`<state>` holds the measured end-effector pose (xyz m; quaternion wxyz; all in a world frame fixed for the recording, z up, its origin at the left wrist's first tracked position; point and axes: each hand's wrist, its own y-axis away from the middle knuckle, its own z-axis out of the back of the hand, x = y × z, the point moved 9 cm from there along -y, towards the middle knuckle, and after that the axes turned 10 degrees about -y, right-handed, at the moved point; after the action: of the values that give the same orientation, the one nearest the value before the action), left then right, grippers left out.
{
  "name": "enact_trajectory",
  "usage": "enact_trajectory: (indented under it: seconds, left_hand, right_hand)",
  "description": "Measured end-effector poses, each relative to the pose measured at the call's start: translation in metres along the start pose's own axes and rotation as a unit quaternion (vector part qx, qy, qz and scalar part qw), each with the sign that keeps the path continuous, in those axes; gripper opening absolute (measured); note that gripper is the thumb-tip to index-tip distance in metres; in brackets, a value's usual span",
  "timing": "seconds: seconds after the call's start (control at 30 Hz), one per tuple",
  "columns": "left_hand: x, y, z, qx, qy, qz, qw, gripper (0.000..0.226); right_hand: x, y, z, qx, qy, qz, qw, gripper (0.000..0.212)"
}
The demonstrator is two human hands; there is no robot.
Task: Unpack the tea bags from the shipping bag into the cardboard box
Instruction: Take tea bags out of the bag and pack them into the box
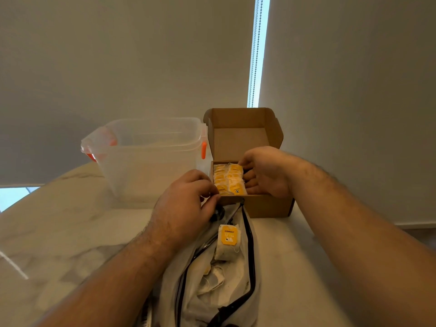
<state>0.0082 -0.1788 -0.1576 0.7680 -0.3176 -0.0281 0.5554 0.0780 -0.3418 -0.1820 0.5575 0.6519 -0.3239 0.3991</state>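
An open cardboard box (266, 205) stands on the table, lid up, with several yellow-tagged tea bags (227, 179) packed in rows inside. My right hand (265, 172) reaches into the box from the right, its fingers against the tea bags at the right side. The white shipping bag (236, 286) with a black zipper lies open in front of the box. More tea bags lie in it, one with a yellow tag (228, 243) on top. My left hand (186, 201) pinches the bag's top edge near the box's front wall.
A clear plastic tub (146, 159) with orange clips stands left of the box. The pale marble table (59, 232) extends left and right. Window blinds hang behind, with a bead chain (256, 50) in the gap.
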Motion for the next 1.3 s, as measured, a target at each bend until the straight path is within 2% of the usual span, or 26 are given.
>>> enact_trajectory:
  seconds: [0.4,0.67,0.77,0.87,0.97,1.07,1.17,1.23,1.3]
  left_hand:
    - [0.001,0.000,-0.001,0.011,0.003,-0.002,1.000,0.012]
    - [-0.001,-0.001,0.004,0.005,-0.028,-0.017,0.999,0.016]
    - [-0.011,-0.001,0.017,0.010,-0.007,-0.052,0.999,0.026]
    - [-0.020,0.001,0.013,0.143,0.030,-0.080,0.986,0.030]
    - [-0.024,0.008,-0.005,0.260,-0.051,-0.099,0.959,0.034]
    - [-0.027,0.011,-0.010,0.270,-0.050,-0.103,0.956,0.022]
    - [-0.022,0.009,-0.008,0.262,0.043,-0.053,0.963,0.008]
    - [-0.019,0.008,-0.004,0.246,0.099,-0.019,0.964,0.005]
    - [-0.019,0.005,0.001,0.209,0.145,0.001,0.967,0.005]
  right_hand:
    - [-0.002,-0.003,-0.005,0.025,-0.038,-0.025,0.999,0.068]
    - [0.012,0.009,0.012,-0.032,-0.016,0.041,0.998,0.073]
    - [0.017,0.026,0.022,-0.045,-0.031,0.090,0.994,0.064]
    - [0.018,0.045,0.032,-0.065,-0.023,0.169,0.983,0.036]
    - [0.009,0.060,0.032,-0.061,0.008,0.208,0.976,0.021]
    - [-0.002,0.070,0.023,-0.028,0.043,0.228,0.972,0.018]
    - [-0.006,0.078,0.012,0.003,0.130,0.245,0.961,0.014]
    - [-0.005,0.083,0.004,0.031,0.177,0.269,0.946,0.011]
    - [-0.006,0.086,-0.007,0.070,0.214,0.284,0.932,0.017]
